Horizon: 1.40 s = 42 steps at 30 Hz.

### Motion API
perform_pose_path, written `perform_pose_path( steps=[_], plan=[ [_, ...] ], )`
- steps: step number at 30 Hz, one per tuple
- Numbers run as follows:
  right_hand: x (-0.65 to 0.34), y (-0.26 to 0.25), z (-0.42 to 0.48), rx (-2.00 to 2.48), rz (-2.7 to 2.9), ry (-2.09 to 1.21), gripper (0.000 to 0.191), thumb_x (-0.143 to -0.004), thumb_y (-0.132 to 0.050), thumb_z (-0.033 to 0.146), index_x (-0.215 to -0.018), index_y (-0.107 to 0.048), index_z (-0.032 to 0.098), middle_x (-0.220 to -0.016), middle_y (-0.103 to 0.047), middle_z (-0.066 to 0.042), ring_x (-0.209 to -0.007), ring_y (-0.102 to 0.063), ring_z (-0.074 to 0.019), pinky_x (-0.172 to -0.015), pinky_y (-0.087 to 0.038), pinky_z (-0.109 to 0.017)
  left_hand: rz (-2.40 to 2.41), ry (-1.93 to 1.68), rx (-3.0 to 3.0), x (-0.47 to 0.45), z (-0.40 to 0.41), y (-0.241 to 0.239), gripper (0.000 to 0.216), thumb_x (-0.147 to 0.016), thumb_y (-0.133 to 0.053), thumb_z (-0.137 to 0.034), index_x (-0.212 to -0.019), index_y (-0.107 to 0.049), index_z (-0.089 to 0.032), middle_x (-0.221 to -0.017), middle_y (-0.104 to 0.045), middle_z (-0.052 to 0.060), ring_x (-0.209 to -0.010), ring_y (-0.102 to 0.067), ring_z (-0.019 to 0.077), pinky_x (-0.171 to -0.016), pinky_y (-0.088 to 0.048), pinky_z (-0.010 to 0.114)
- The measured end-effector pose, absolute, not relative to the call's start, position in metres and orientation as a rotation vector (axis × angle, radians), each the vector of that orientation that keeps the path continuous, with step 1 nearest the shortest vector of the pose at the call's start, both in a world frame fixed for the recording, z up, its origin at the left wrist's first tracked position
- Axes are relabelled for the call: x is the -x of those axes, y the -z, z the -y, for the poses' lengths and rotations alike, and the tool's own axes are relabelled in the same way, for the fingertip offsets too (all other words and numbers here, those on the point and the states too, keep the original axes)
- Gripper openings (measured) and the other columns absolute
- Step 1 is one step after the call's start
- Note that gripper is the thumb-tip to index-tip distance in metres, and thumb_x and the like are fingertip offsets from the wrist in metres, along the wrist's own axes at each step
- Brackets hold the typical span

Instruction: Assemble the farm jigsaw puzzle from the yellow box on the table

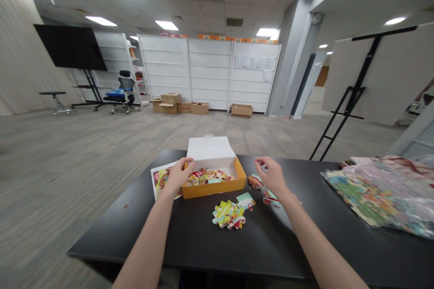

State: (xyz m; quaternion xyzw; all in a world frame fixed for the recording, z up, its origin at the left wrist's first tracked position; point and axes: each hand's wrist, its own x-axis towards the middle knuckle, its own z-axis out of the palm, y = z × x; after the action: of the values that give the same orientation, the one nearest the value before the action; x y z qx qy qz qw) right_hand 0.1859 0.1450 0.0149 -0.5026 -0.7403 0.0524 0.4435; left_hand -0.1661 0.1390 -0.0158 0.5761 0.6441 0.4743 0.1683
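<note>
An open yellow cardboard box (214, 188), white inside with its lid raised at the back, holds many loose jigsaw puzzle pieces (208, 176). My left hand (179, 174) is at the box's left end, its fingers closed around the rim. Beside the right end hovers my right hand (271, 175), fingers curved and slightly apart, with nothing clearly visible between them. Red-and-brown puzzle pieces (255, 181) lie near that hand, and others (270, 198) are partly hidden under it. A heap of yellow-green pieces (228, 214) sits in front of the box, touching a pale green piece (246, 200).
A printed picture sheet (159, 179) lies partly under the box's left side. On the right of the black table (203, 248) are a clear plastic bag (383, 189) with colourful printed contents and some folded cloth. Cardboard boxes (169, 103) and white shelving stand far behind.
</note>
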Motion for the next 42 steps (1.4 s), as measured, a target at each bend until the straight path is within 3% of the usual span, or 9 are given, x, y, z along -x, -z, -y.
perform_pose_path(
  steps=[5,9,16,21,24,29,32,36,42],
  plan=[
    [-0.140,-0.028,-0.136,1.135,1.979,-0.283,0.023,-0.093,-0.051,0.033,-0.088,-0.069,0.020,-0.089,-0.073,-0.008,-0.081,-0.065,-0.0209,-0.078,-0.049,-0.033,-1.759,-1.476,-1.608,0.162,-0.140,0.011,0.025,-0.076,-0.061,-0.025,-0.097,-0.071,-0.018,-0.098,-0.076,0.007,-0.096,-0.070,0.0242,-0.091,-0.054,0.039],
    [-0.088,-0.042,-0.140,1.150,2.174,-0.431,0.020,-0.091,-0.058,0.035,-0.093,-0.071,0.020,-0.093,-0.076,-0.007,-0.085,-0.067,-0.0211,-0.079,-0.049,-0.031,-1.740,-1.628,-1.549,0.155,-0.135,0.007,0.026,-0.082,-0.058,-0.027,-0.103,-0.069,-0.017,-0.102,-0.075,0.008,-0.092,-0.069,0.0223,-0.090,-0.054,0.038],
    [-0.023,-0.053,-0.138,1.317,2.462,-0.205,0.038,-0.088,-0.062,0.055,-0.092,-0.069,0.018,-0.092,-0.074,-0.015,-0.089,-0.068,-0.0287,-0.071,-0.047,-0.033,-1.716,-1.798,-1.503,0.140,-0.120,-0.005,0.024,-0.087,-0.056,-0.027,-0.106,-0.068,-0.016,-0.101,-0.073,0.008,-0.092,-0.068,0.0202,-0.087,-0.053,0.034],
    [-0.008,-0.058,-0.129,1.341,2.562,-0.128,0.030,-0.081,-0.073,0.038,-0.101,-0.068,0.016,-0.095,-0.073,-0.017,-0.086,-0.068,-0.0291,-0.069,-0.047,-0.033,-1.744,-1.864,-1.463,0.135,-0.114,-0.013,0.023,-0.090,-0.055,-0.027,-0.105,-0.068,-0.017,-0.102,-0.071,0.007,-0.097,-0.066,0.0205,-0.088,-0.052,0.034],
    [-0.007,-0.062,-0.129,1.202,2.678,-0.195,0.021,-0.075,-0.078,0.030,-0.090,-0.070,0.018,-0.089,-0.073,-0.013,-0.081,-0.067,-0.0276,-0.069,-0.046,-0.033,-1.755,-1.883,-1.461,0.134,-0.112,-0.017,0.021,-0.090,-0.055,-0.025,-0.105,-0.068,-0.017,-0.100,-0.071,0.006,-0.095,-0.066,0.0199,-0.087,-0.052,0.033],
    [-0.010,-0.063,-0.138,0.989,2.728,-0.258,0.024,-0.065,-0.087,0.031,-0.079,-0.071,0.019,-0.088,-0.071,-0.011,-0.088,-0.063,-0.0291,-0.074,-0.047,-0.034,-1.760,-1.899,-1.503,0.133,-0.109,-0.021,0.018,-0.090,-0.056,-0.023,-0.103,-0.068,-0.018,-0.100,-0.070,0.006,-0.094,-0.066,0.0199,-0.088,-0.052,0.034],
    [-0.017,-0.063,-0.142,0.804,2.781,-0.260,0.021,-0.066,-0.085,0.027,-0.080,-0.072,0.020,-0.091,-0.071,-0.009,-0.090,-0.062,-0.0271,-0.079,-0.046,-0.034,-1.765,-1.900,-1.502,0.133,-0.109,-0.022,0.018,-0.090,-0.056,-0.023,-0.103,-0.068,-0.018,-0.099,-0.070,0.006,-0.094,-0.066,0.0201,-0.088,-0.052,0.034],
    [-0.031,-0.073,-0.143,0.724,2.835,-0.396,0.015,-0.075,-0.079,0.022,-0.088,-0.072,0.021,-0.086,-0.071,-0.004,-0.082,-0.063,-0.0225,-0.074,-0.044,-0.031,-1.784,-1.893,-1.502,0.136,-0.111,-0.022,0.019,-0.089,-0.057,-0.024,-0.103,-0.069,-0.017,-0.098,-0.070,0.006,-0.092,-0.065,0.0198,-0.088,-0.051,0.033],
    [-0.055,-0.086,-0.166,0.792,2.392,-0.790,0.020,-0.078,-0.075,0.029,-0.095,-0.071,0.019,-0.086,-0.073,-0.001,-0.078,-0.063,-0.0175,-0.072,-0.047,-0.029,-1.802,-1.867,-1.480,0.140,-0.111,-0.022,0.023,-0.089,-0.057,-0.027,-0.106,-0.069,-0.017,-0.094,-0.070,0.005,-0.084,-0.063,0.0179,-0.081,-0.051,0.030]
  ],
)
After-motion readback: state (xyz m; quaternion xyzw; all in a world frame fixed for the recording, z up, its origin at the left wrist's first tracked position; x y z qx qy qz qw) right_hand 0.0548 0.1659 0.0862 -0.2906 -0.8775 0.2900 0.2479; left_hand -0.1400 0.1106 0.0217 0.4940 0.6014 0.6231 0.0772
